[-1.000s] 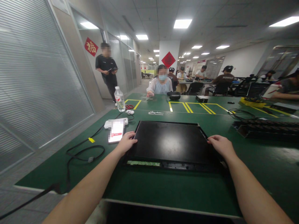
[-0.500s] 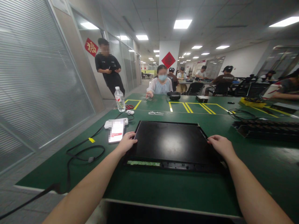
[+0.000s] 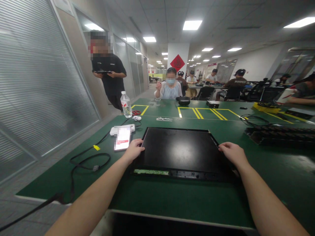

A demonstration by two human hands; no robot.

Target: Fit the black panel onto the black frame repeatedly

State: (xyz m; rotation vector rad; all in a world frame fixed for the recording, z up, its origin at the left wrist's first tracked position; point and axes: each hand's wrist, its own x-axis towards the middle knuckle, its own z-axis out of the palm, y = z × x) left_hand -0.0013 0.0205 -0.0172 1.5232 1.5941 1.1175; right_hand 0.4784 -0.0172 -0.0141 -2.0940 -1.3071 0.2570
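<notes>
Panel [image 3: 180, 152] lies flat between both hands, wide way across; left hand [image 3: 133, 151] holds one edge, right hand [image 3: 232, 153] holds the other.

Noted on green table [image 3: 172, 200]: phone [image 3: 122, 138] centre-left, water bottle [image 3: 126, 105] above it, black cable [image 3: 95, 168] lower left.

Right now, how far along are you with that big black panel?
Looks done: the black panel lies flat on the green table, a green circuit strip bare along its near edge. In hand: the left hand and right hand hold its side edges. Left: it is not lifted or turned yet.
</notes>
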